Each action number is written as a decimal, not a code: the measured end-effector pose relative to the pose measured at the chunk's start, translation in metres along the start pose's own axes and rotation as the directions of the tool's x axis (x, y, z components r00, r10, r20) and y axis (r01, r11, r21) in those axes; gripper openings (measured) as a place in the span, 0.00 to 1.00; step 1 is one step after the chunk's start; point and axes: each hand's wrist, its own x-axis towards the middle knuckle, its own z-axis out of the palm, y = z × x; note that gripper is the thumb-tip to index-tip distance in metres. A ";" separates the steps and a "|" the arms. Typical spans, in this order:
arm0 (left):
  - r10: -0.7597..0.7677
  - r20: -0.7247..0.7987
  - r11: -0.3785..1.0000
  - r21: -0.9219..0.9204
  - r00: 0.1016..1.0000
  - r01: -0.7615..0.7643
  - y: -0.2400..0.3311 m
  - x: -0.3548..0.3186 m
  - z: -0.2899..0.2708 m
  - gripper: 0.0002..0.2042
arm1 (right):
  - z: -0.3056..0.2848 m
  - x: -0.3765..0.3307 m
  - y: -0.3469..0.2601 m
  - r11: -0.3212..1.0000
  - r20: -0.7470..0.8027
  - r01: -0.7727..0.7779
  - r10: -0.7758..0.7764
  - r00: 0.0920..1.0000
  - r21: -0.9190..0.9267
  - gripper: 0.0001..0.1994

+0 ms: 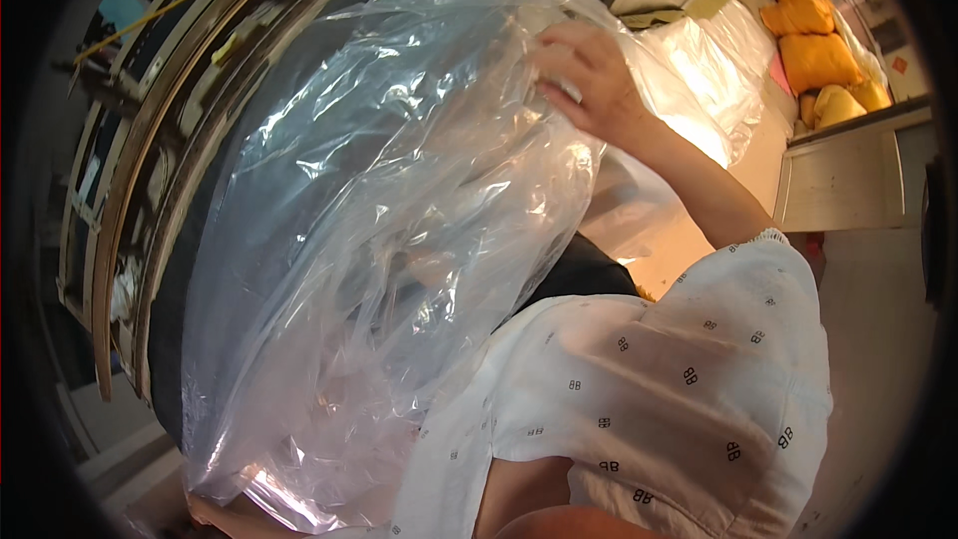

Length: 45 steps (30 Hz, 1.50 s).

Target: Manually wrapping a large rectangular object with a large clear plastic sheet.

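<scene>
A large clear plastic sheet or bag (329,210) is spread in front of me, wrinkled and shiny, over a dark surface. At its upper right edge is my right hand (587,75), slightly blurred, with bent fingers closed on the film. My left forearm (244,517) shows at the lower left, beneath a gathered corner of the plastic. The left hand itself lies in shadow at the picture's rim, and its fingers cannot be made out. Part of the film rests against my white printed shirt (639,389).
Curved wooden rails (125,220) border the dark surface on the left, with a thin yellow rod (160,15) across them. More clear plastic (699,70) lies brightly lit at the upper right. Several orange packs (818,60) are stacked beyond it, by a pale low partition (843,175).
</scene>
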 end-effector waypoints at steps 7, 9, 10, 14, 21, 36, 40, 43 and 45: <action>0.510 -0.169 0.860 0.126 0.843 -0.495 0.041 0.124 0.033 0.25 | 0.049 -0.027 0.103 0.927 -0.186 -0.375 0.372 0.909 0.023 0.21; 0.635 -0.093 0.739 -0.215 0.767 -0.638 0.152 0.065 0.028 0.22 | 0.041 -0.038 0.112 0.919 -0.145 -0.395 0.392 0.909 0.010 0.19; 0.705 -0.103 0.630 -0.363 0.701 -0.687 0.169 0.060 0.023 0.21 | 0.043 -0.039 0.120 0.917 -0.151 -0.398 0.397 0.905 0.027 0.19; 0.855 -0.084 0.340 -0.654 0.511 -0.676 0.245 -0.037 -0.036 0.18 | 0.049 -0.038 0.152 0.921 0.092 -0.330 0.317 0.944 0.208 0.14; 0.983 0.095 0.164 -0.837 0.156 -0.522 0.353 -0.228 -0.109 0.16 | 0.011 -0.028 0.170 0.336 0.491 -0.593 0.344 0.801 0.732 0.09; 0.879 -0.159 0.115 -0.844 0.449 -0.523 0.406 -0.280 -0.064 0.07 | -0.039 0.072 0.167 -0.075 0.408 -0.443 0.544 0.733 0.894 0.07; 0.898 -0.237 0.011 -0.830 0.371 -0.558 0.394 -0.267 -0.053 0.07 | -0.033 0.108 0.157 -0.084 0.508 -0.584 0.601 0.617 0.808 0.07; 0.880 -0.111 0.064 -0.935 0.461 -0.348 0.393 -0.267 -0.052 0.06 | 0.001 0.108 0.192 -0.166 0.491 -0.468 0.430 0.757 0.868 0.09; 0.879 -0.133 0.045 -0.933 0.458 -0.357 0.396 -0.272 -0.058 0.06 | 0.017 0.115 0.187 -0.125 0.715 -0.718 0.305 0.629 0.685 0.08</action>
